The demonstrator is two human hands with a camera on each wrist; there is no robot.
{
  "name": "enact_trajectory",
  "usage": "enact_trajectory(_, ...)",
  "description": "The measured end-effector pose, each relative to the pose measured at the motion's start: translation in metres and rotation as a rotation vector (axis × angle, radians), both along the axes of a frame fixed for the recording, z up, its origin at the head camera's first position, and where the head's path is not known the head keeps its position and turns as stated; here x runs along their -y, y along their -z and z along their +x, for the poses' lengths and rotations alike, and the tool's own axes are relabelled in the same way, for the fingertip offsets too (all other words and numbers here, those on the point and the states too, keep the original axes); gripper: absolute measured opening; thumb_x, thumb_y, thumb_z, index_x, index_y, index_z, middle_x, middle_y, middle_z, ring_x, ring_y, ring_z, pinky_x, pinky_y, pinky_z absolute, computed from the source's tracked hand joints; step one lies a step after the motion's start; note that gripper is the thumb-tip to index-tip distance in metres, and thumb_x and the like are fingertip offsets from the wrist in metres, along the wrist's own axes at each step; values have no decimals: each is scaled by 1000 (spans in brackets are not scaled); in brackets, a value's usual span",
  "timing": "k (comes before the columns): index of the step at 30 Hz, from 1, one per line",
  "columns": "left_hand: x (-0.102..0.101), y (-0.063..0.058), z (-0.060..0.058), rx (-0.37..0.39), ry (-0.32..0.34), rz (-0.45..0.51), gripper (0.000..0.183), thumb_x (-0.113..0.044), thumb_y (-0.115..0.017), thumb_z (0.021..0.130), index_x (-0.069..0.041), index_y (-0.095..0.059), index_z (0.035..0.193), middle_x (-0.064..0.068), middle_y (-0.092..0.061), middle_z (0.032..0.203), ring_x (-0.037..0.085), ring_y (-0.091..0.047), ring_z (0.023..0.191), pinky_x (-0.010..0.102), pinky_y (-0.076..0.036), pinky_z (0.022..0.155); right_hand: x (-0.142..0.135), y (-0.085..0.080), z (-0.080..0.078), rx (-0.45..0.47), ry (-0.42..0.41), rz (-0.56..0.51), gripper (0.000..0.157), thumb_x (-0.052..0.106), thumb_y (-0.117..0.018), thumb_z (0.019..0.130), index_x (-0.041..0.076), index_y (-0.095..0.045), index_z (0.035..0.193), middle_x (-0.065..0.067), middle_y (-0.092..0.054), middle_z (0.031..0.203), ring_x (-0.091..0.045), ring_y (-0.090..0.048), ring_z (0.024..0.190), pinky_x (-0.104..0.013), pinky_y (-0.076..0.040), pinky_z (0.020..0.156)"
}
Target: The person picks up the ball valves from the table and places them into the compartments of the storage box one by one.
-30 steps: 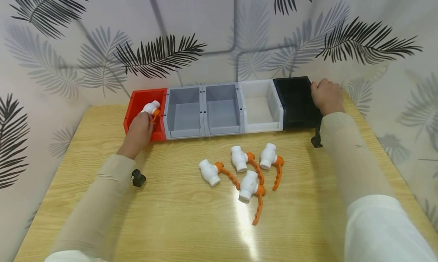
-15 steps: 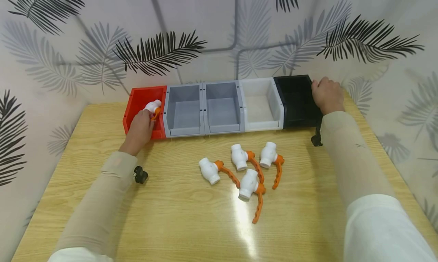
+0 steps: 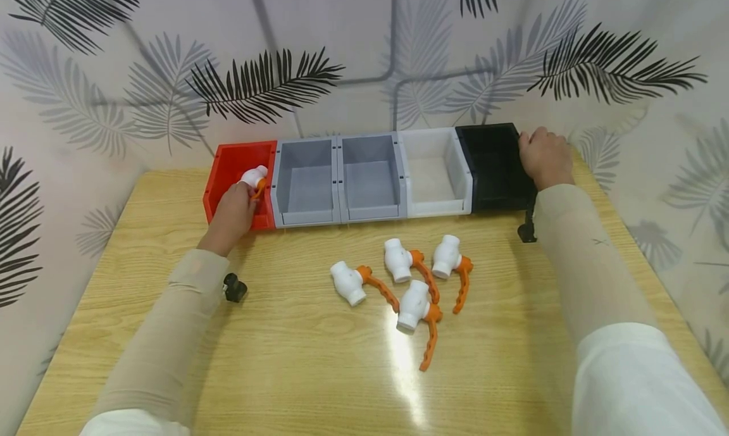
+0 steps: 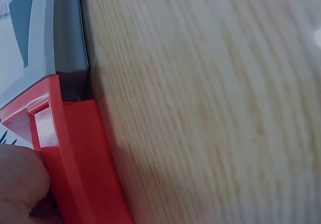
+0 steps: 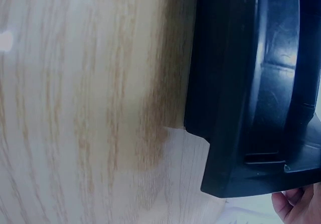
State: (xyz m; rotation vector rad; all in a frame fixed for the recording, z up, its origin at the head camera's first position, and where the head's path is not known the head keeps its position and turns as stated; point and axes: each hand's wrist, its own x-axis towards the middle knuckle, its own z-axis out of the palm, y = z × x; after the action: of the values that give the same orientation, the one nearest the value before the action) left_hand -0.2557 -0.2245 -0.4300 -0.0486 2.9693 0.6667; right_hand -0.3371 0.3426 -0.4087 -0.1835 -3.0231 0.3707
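Note:
In the head view my left hand (image 3: 232,213) reaches into the red bin (image 3: 214,189) at the left end of the row. It holds a white ball valve (image 3: 252,176) with an orange lever, partly hidden by the fingers. The left wrist view shows part of that hand (image 4: 22,184) at the red bin's front edge; the valve is out of sight there. On the far right, my right hand (image 3: 545,157) grips the outer side wall of the black bin (image 3: 498,199). Its fingertips (image 5: 282,204) show beside the black bin in the right wrist view.
Two grey bins (image 3: 308,218) and a white bin (image 3: 435,207) stand between the red and black ones. Several white valves with orange levers, such as one valve (image 3: 348,284), lie mid-table in front. A patterned cloth (image 3: 364,56) hangs behind the wooden table (image 3: 296,373).
The left hand, still holding the valve, has shifted very slightly within the red bin. The view has tilted a little. The right hand stays on the black bin.

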Motion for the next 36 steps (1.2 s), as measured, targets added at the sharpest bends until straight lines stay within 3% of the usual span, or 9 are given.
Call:
enact_trajectory(14, 2, 0, -1, 34, 10, 51, 22, -14, -52, 88, -2, -41, 103, 14, -46, 94, 25, -44, 88, 35, -42, 78, -1, 0, -2, 26, 5, 2, 58, 38, -15, 94, -11, -45, 99, -35, -46, 100, -52, -41, 91, -58, -30, 79)
enact_trajectory(28, -1, -5, 0, 88, -37, 103, 20, -17, -53, 88, -4, -45, 100, 13, -50, 92, 24, -47, 84, 29, -42, 68, -3, 3, -1, 42, -1, -1, 59, 38, -13, 94, -10, -46, 98, -35, -47, 99, -53, -41, 91, -58, -30, 80)
enact_trajectory(36, -1, -2, 0, 85, -51, 59, 15, -17, -51, 89, -5, -48, 99, 13, -53, 88, 24, -49, 78, 29, -42, 65, -3, 2, -2, 30, -6, 1, 59, 39, -14, 94, -10, -47, 95, -35, -47, 96, -53, -42, 89, -58, -31, 78)
